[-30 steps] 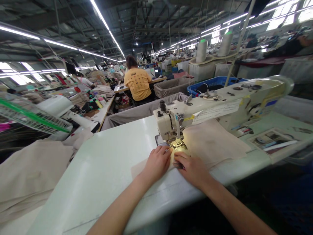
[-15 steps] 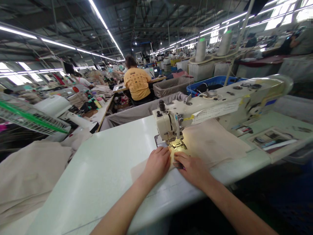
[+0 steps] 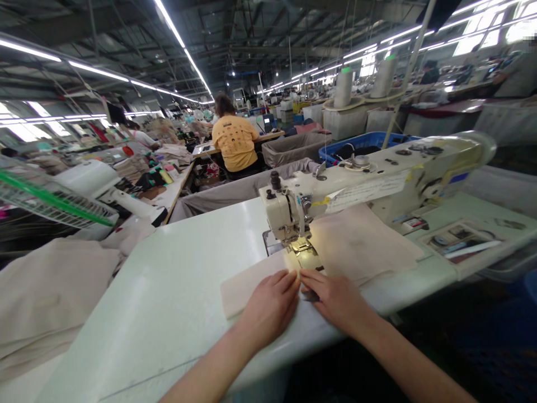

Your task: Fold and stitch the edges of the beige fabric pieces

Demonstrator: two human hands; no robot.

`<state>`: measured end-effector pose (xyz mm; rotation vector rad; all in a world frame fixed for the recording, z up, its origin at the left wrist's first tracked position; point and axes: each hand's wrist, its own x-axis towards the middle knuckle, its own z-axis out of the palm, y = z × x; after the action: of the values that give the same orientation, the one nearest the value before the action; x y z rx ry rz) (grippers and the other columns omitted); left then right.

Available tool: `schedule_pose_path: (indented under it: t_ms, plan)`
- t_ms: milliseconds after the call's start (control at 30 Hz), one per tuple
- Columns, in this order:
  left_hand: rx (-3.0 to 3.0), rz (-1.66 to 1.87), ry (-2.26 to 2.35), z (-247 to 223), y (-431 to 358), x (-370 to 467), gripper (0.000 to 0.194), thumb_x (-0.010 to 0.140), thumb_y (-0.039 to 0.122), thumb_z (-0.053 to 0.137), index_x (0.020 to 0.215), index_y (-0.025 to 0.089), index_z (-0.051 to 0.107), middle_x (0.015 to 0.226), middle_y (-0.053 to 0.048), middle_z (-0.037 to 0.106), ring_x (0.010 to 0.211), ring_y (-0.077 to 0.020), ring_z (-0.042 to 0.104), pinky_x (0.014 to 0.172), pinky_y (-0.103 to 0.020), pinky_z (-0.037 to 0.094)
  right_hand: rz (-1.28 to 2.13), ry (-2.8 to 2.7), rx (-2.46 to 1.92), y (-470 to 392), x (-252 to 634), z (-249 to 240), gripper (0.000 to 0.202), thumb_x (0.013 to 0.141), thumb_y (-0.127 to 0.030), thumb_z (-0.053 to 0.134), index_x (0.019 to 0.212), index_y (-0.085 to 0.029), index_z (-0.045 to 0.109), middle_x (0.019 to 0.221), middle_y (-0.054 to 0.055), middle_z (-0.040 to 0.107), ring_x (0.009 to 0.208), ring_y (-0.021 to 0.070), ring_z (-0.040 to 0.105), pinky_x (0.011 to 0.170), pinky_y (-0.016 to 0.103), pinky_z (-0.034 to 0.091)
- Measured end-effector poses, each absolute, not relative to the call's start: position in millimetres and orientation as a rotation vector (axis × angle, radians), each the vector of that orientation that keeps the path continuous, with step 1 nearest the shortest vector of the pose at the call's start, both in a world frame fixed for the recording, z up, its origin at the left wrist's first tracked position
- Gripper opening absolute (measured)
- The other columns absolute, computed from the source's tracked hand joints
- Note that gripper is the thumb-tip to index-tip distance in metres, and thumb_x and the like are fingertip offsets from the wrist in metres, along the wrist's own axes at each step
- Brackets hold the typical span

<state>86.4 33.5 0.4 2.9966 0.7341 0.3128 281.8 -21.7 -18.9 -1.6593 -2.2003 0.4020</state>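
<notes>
A: Table (image 3: 176, 291) under both hands; sewing machine (image 3: 361, 184) just beyond them?

B: Yes. Beige fabric piece (image 3: 251, 282) lay beneath. Left hand (image 3: 271, 305) and right hand (image 3: 335, 299) rested open, flat, pressing it, gripping nothing.

No text is readable. A white paper label (image 3: 369, 190) taped along the cream sewing machine (image 3: 377, 179) carries print too small to read.

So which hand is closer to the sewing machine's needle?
Left, narrowly. The left hand lies flat on the beige fabric just below the needle; the right hand rests slightly lower-right.
</notes>
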Motion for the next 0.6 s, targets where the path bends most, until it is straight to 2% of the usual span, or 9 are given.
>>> schedule_pose_path:
  t_ms: [200,333,600]
  plan:
    - [2.960,0.355,0.738,0.7,58.6,86.6,0.027,0.099,0.022,0.048,0.119,0.014,0.063,0.120,-0.012,0.067,0.113,-0.0278,0.061,0.097,-0.044,0.055,0.397,-2.179,-1.655,-1.1,279.8,-10.4,0.037,0.093,-0.013,0.055,0.128,-0.018,0.065,0.137,0.007,0.063,0.113,0.0258,0.066,0.095,0.036,0.054]
    - [2.956,0.380,0.751,1.2,78.3,88.2,0.023,0.099,0.021,0.047,0.109,0.016,0.067,0.115,-0.011,0.069,0.108,-0.0261,0.063,0.096,-0.043,0.056,0.396,-2.163,-1.647,15.7,279.3,-6.5,0.033,0.093,-0.012,0.056,0.122,-0.019,0.068,0.133,0.006,0.065,0.114,0.0239,0.066,0.097,0.032,0.051]
    - [2.968,0.414,0.762,1.4,105.1,88.6,0.025,0.099,0.022,0.047,0.112,0.016,0.068,0.121,-0.011,0.069,0.113,-0.0261,0.063,0.099,-0.042,0.054,0.365,-2.131,-1.671,18.9,277.8,-3.0,0.026,0.093,-0.014,0.057,0.113,-0.022,0.072,0.130,0.003,0.067,0.107,0.0239,0.068,0.092,0.031,0.053]
